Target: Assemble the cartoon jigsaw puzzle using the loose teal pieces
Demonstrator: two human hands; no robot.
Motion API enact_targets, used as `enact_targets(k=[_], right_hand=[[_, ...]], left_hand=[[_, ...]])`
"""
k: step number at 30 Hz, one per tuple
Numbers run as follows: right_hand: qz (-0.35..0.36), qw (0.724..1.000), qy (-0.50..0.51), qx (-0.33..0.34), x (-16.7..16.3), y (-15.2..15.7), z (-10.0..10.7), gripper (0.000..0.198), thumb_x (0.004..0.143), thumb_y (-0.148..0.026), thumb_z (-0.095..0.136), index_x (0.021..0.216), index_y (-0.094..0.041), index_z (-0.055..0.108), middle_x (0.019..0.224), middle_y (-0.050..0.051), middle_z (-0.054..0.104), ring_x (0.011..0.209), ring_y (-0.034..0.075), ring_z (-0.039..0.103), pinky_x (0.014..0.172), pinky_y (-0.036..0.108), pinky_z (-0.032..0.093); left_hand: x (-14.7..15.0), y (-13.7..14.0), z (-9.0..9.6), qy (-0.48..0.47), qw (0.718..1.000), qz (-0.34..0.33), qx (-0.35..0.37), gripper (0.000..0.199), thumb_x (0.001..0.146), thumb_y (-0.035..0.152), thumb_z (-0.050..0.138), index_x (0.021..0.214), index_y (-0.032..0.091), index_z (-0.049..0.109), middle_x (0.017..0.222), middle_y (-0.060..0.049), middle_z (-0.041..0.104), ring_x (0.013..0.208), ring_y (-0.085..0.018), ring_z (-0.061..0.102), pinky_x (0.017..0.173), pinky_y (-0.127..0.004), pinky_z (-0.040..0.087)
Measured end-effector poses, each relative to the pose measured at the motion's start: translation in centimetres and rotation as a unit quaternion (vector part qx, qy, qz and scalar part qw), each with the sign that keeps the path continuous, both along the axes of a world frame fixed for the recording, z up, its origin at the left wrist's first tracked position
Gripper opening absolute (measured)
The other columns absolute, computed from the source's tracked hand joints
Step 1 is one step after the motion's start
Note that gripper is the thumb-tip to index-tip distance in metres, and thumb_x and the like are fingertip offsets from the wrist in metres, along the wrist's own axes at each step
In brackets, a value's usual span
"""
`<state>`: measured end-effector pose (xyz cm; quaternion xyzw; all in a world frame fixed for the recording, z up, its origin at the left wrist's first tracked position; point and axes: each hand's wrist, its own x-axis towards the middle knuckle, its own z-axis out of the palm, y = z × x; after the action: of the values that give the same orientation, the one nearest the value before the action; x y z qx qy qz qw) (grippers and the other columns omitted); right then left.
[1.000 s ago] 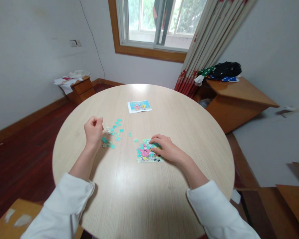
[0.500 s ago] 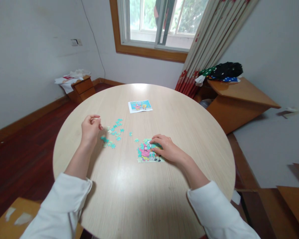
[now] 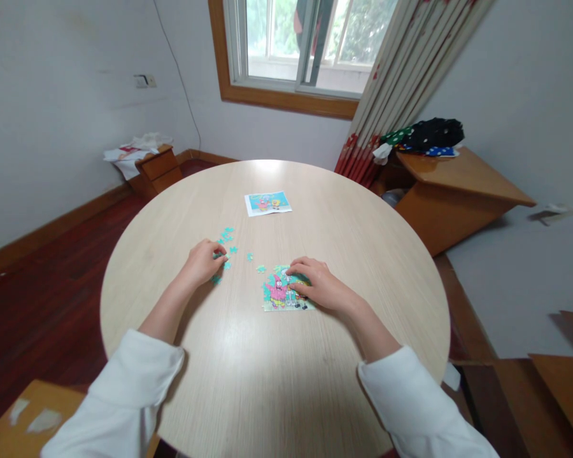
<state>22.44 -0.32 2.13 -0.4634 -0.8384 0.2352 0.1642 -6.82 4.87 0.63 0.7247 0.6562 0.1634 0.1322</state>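
The joined puzzle (image 3: 277, 294) lay flat on the counter (image 3: 267, 375), the right hand (image 3: 321, 285) over its right side, thumb and fingers apart. Left of the puzzle, the left hand (image 3: 203, 261) was bent over loose pieces (image 3: 233, 250), its fingers curled near the thumb; whether they gripped one could not be told. Working well here probably meant steadying the puzzle lightly, pinching a single piece by its edges, and checking the printed sheet (image 3: 268, 204) beyond the puzzle.

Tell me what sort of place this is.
Probably a room in a home: a round table with a partly assembled jigsaw puzzle on it, and a window with a long curtain.
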Motion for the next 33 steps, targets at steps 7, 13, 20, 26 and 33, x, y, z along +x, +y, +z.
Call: enact_targets(k=[7,13,20,26,33], right_hand=[[0.001,1.0,0.0,0.001,0.0,-0.03,0.07,0.019,0.085,-0.026,0.058,0.103,-0.022,0.063,0.113,0.007,0.059,0.11,0.021,0.052,0.099,0.044,0.032],[0.002,1.0,0.002,0.005,0.02,0.01,-0.03,0.02,0.085,-0.027,0.057,0.104,-0.023,0.064,0.114,0.008,0.059,0.11,0.021,0.053,0.099,0.045,0.033],[0.0,1.0,0.001,0.001,-0.04,-0.06,0.11,0.019,0.085,-0.026,0.058,0.103,-0.022,0.063,0.114,0.007,0.059,0.11,0.021,0.053,0.099,0.045,0.033],[0.002,1.0,0.002,0.001,-0.01,-0.09,0.11,0.018,0.085,-0.026,0.058,0.103,-0.022,0.063,0.114,0.008,0.059,0.11,0.021,0.053,0.099,0.045,0.033],[-0.003,1.0,-0.002,-0.001,-0.02,-0.08,0.13,0.019,0.085,-0.025,0.058,0.103,-0.022,0.063,0.114,0.008,0.059,0.111,0.022,0.052,0.099,0.045,0.032]], left_hand=[[0.21,0.12,-0.69,0.007,0.999,0.008,0.032,0.007,0.072,0.021,0.059,0.072,0.02,0.066,0.083,-0.01,0.065,0.082,-0.025,0.061,0.075,-0.035,0.045],[0.4,-0.05,-0.69,0.019,0.999,0.022,0.044,0.007,0.074,0.022,0.06,0.068,0.02,0.064,0.08,-0.009,0.065,0.082,-0.026,0.061,0.074,-0.035,0.043],[0.13,-0.47,-0.11,0.075,0.996,0.042,0.026,0.006,0.074,0.024,0.062,0.073,0.02,0.067,0.088,-0.012,0.066,0.093,-0.032,0.06,0.078,-0.041,0.041],[0.34,-0.48,-0.02,0.083,0.995,0.048,0.004,0.007,0.076,0.022,0.059,0.075,0.02,0.066,0.091,-0.013,0.065,0.096,-0.033,0.059,0.079,-0.042,0.041],[0.22,-0.29,-0.4,0.048,0.998,0.048,0.014,0.001,0.073,0.02,0.06,0.072,0.02,0.059,0.086,-0.011,0.065,0.09,-0.031,0.06,0.077,-0.039,0.04]])
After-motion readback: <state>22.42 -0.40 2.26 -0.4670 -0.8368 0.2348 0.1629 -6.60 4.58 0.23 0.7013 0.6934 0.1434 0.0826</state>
